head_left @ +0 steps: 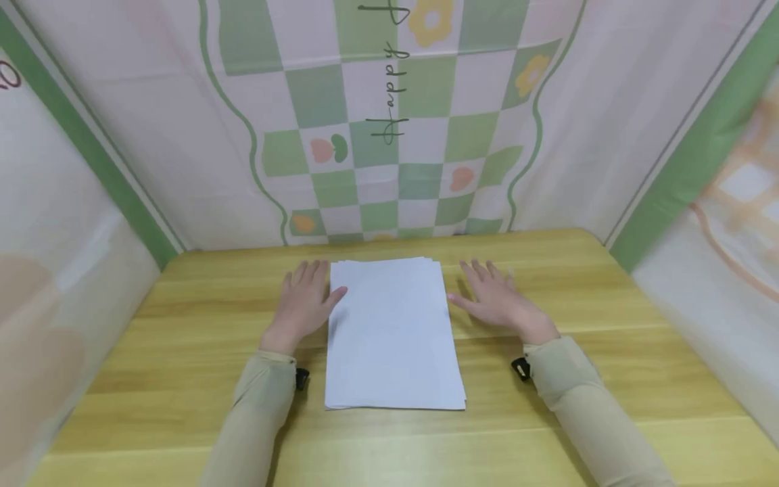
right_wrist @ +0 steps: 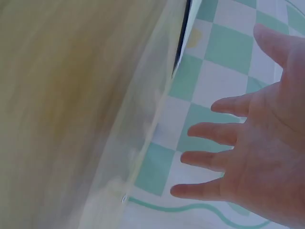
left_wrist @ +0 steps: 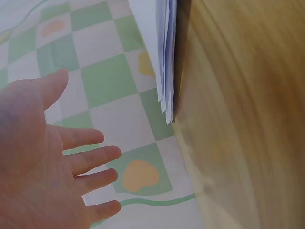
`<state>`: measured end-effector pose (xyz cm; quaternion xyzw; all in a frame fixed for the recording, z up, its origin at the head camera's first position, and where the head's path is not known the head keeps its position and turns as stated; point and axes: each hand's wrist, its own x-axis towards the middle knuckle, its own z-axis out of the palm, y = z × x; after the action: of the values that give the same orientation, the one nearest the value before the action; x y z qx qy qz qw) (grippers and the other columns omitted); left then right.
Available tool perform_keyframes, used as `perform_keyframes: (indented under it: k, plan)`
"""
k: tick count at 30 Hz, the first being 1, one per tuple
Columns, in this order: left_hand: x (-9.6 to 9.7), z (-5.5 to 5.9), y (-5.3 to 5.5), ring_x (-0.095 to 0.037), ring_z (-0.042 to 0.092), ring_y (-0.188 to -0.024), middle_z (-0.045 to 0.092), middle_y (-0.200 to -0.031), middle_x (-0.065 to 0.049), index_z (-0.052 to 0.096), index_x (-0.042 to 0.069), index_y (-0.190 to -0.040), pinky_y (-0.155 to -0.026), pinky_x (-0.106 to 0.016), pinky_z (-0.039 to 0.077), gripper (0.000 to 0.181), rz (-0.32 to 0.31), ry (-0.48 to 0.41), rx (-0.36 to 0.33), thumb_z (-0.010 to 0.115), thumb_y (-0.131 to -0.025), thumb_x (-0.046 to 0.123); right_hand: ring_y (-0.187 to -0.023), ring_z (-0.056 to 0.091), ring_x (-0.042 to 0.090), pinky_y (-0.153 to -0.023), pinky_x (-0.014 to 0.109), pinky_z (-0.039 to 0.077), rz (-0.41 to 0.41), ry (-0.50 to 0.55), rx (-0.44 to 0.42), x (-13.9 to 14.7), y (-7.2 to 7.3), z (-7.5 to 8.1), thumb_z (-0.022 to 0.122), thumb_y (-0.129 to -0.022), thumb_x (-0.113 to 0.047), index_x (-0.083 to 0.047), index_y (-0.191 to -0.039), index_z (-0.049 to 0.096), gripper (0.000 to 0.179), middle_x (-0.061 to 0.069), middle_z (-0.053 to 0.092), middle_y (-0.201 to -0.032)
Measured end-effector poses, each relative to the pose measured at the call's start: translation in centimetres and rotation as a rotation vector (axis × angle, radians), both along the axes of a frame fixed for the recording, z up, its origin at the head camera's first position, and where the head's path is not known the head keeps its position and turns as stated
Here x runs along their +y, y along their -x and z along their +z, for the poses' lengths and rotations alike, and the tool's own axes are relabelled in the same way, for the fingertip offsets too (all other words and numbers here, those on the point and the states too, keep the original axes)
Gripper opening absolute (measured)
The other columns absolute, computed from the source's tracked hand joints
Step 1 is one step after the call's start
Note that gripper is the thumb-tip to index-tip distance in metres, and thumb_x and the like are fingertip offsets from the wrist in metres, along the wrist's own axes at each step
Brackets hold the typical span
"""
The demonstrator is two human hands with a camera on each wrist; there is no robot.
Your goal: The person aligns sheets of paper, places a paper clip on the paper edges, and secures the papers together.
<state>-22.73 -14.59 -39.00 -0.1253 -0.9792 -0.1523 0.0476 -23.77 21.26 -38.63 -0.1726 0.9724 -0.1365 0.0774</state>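
A stack of white paper sheets lies on the wooden table, its edges slightly uneven at the corners. Beside its upper left edge is my left hand, fingers spread, with the thumb reaching over the sheets in the head view. In the left wrist view that hand holds nothing, and the layered paper edges show apart from the fingers. My right hand hovers off the stack's right edge, fingers straight and apart. The right wrist view shows this hand with nothing in it.
The wooden table extends around the paper on all sides. Behind it hangs a green-and-white checked cloth; further cloth hangs at the left and right. A small black device sits at the left cuff, another at the right.
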Motion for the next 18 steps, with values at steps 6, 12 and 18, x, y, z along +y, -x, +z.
perform_keyframes:
  k: [6, 12, 18]
  plan:
    - [0.3, -0.2, 0.4, -0.04, 0.021, -0.141, 0.03, -0.151, -0.021, 0.024, 0.0, -0.148, -0.115, -0.055, 0.016, 0.073, -0.016, -0.018, -0.048, 0.037, -0.098, 0.053, -0.14, 0.011, 0.051, -0.109, 0.067, 0.011, 0.02, 0.019, -0.047, -0.7, 0.4, 0.0, 0.032, -0.093, -0.066, -0.001, -0.151, 0.008, 0.09, 0.027, 0.013, -0.155]
    - [0.4, -0.1, 0.6, -0.039, 0.032, -0.136, 0.035, -0.147, -0.024, 0.024, -0.002, -0.147, -0.112, -0.051, 0.027, 0.072, -0.01, -0.062, -0.09, 0.039, -0.099, 0.048, -0.141, 0.016, 0.045, -0.114, 0.056, 0.016, 0.041, 0.076, -0.128, -1.3, 0.6, 0.1, 0.031, -0.092, -0.068, 0.003, -0.149, 0.008, 0.094, 0.027, 0.016, -0.154]
    - [0.4, -0.2, 0.7, -0.039, 0.032, -0.136, 0.033, -0.147, -0.026, 0.023, -0.004, -0.147, -0.112, -0.05, 0.028, 0.072, -0.003, -0.078, -0.124, 0.04, -0.099, 0.047, -0.14, 0.021, 0.043, -0.114, 0.053, 0.019, 0.029, 0.045, -0.176, -2.1, 0.7, 0.2, 0.03, -0.092, -0.068, 0.005, -0.148, 0.016, 0.093, 0.028, 0.022, -0.152]
